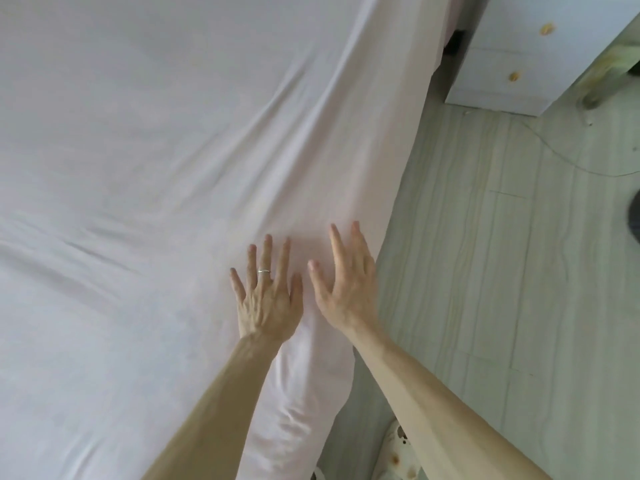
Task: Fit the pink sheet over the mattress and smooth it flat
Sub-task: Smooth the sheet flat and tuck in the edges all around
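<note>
Both hands lie flat, fingers spread, on the pink sheet (166, 140) near the mattress edge. Left hand (268, 299) and right hand (346, 285) sit side by side, each grip open, holding nothing.

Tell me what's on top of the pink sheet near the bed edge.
Both hands lie flat, fingers spread, on the pink sheet: left hand, with a ring, beside right hand. The mattress beneath is fully covered, so unseen.

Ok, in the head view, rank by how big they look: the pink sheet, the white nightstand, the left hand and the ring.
1. Pink sheet, fills most of the view.
2. White nightstand, cut off by the frame edge and farther away, so unsure.
3. Left hand.
4. Ring.
</note>
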Motion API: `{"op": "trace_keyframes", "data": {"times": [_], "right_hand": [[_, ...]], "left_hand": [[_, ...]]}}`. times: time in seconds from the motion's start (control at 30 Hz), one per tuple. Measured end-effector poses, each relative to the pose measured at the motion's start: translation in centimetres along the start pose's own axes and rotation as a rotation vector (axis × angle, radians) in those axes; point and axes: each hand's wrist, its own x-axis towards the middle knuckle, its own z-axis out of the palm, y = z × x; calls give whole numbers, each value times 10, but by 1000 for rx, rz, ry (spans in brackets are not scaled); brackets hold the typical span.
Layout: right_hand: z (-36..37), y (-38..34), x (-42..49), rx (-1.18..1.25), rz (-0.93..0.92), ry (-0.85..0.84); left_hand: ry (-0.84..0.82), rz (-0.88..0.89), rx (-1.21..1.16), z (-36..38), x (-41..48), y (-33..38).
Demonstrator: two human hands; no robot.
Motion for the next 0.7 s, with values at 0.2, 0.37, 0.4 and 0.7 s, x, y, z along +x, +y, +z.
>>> {"op": "trace_keyframes", "data": {"times": [0.2,0.37,0.4,0.7], "right_hand": [[-19,17,21,-63,536,-421],[-41,8,81,368,706,-168],[-40,9,106,482,806,-126],[-26,51,185,545,1126,76]], "left_hand": [[-84,-101,80,-27,31,0],[19,-60,83,-51,88,22],[45,-38,74,-52,106,24],[190,43,-18,-43,208,24]]}}
